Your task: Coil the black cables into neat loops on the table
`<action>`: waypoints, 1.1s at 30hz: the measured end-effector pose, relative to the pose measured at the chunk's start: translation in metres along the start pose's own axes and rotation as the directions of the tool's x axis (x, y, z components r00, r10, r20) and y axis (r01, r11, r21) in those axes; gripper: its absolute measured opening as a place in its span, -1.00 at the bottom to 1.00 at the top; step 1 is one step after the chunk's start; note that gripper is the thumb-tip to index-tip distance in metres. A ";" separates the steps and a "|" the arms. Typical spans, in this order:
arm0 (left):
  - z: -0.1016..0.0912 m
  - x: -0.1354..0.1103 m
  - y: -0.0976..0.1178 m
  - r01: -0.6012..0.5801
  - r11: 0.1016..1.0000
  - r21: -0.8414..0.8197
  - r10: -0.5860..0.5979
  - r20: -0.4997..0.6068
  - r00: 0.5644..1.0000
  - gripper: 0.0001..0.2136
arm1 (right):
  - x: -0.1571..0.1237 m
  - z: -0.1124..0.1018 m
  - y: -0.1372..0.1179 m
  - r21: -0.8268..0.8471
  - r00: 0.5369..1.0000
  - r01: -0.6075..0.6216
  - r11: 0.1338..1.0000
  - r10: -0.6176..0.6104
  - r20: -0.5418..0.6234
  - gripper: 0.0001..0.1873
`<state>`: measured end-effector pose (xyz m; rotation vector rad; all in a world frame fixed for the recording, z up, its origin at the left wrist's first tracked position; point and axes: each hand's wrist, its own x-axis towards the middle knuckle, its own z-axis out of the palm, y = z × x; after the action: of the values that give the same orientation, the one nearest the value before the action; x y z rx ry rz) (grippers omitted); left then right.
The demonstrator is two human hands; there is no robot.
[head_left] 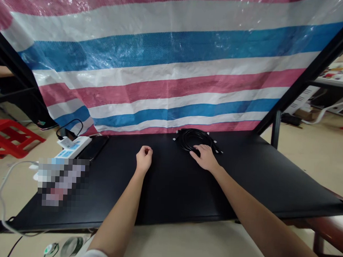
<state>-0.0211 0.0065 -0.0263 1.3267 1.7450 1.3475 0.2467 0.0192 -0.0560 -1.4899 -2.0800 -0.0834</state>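
The right hand [204, 157] lies palm down on a coil of black cable [193, 138], its fingers together over the coil's front edge; whether it is clamping the coil cannot be told. The coil sits near the back of a black table [169, 188], with white tape bits [174, 139] at its edges. The left hand [143, 158] is curled into a loose fist, apart from the coil. A phone [93, 148] lies just beside a power strip [74, 147] toward the table's left end, and a striped tarp [168, 68] hangs behind.

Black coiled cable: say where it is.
In the head view, the black coiled cable lies at the black tabletop's far edge, right of centre, under the right hand.
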 end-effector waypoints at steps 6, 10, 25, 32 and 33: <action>0.001 0.001 0.000 0.002 1.000 -0.020 -0.002 -0.010 1.000 -0.97 | 0.020 -0.018 0.010 0.049 0.888 -0.325 0.944 0.323 -0.327 -0.61; 0.001 0.001 -0.001 -0.002 1.000 -0.028 0.002 -0.006 1.000 -0.97 | 0.040 -0.031 0.022 0.103 0.685 -0.710 0.696 0.718 -0.126 -0.66; 0.019 0.001 0.015 -0.407 0.913 -0.021 0.404 -0.083 0.911 -0.71 | 0.061 -0.061 0.004 0.871 0.683 -0.201 0.449 0.701 -0.204 -0.75; 0.046 -0.004 0.097 -0.667 0.744 0.027 0.666 0.053 0.744 -0.64 | 0.053 -0.106 -0.054 0.810 0.866 -0.035 0.586 0.422 -0.267 -0.75; 0.047 -0.005 0.105 -0.647 0.762 0.012 0.644 0.088 0.760 -0.72 | 0.049 -0.111 -0.062 0.806 0.886 -0.020 0.591 0.384 -0.259 -0.75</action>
<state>0.0592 0.0198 0.0556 2.1034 1.2963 1.5766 0.2266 -0.0030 0.0769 -1.0024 -1.2772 0.5214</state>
